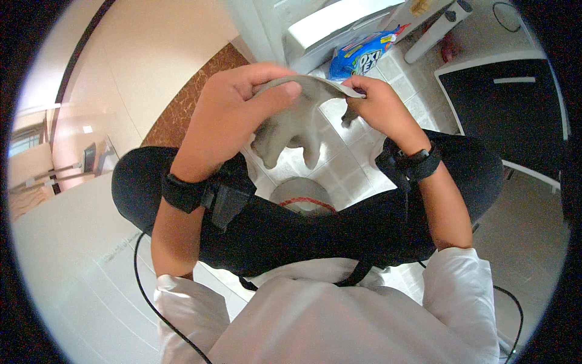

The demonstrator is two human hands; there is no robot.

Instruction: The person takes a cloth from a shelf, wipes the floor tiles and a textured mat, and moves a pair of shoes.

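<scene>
A limp piece of grey cloth (295, 113) hangs between my two hands above the tiled floor, its lower edge falling in uneven folds. My left hand (245, 100) grips its upper left part, the thumb lying over the front and the fingers behind. With thumb and fingertips, my right hand (370, 100) pinches the upper right corner, and a darker bit dangles just below that hand. The cloth's upper edge is stretched in a curve from one hand to the other. Each wrist wears a black band.
Beyond the hands, a blue OxiClean bag (359, 54) stands by a white box-like unit (336, 32). A black-fronted cabinet (504, 109) with a pale handle is at right. Below the cloth is a rounded grey object (300, 189) with a red band. A bathtub-like white surface (104, 291) lies at lower left.
</scene>
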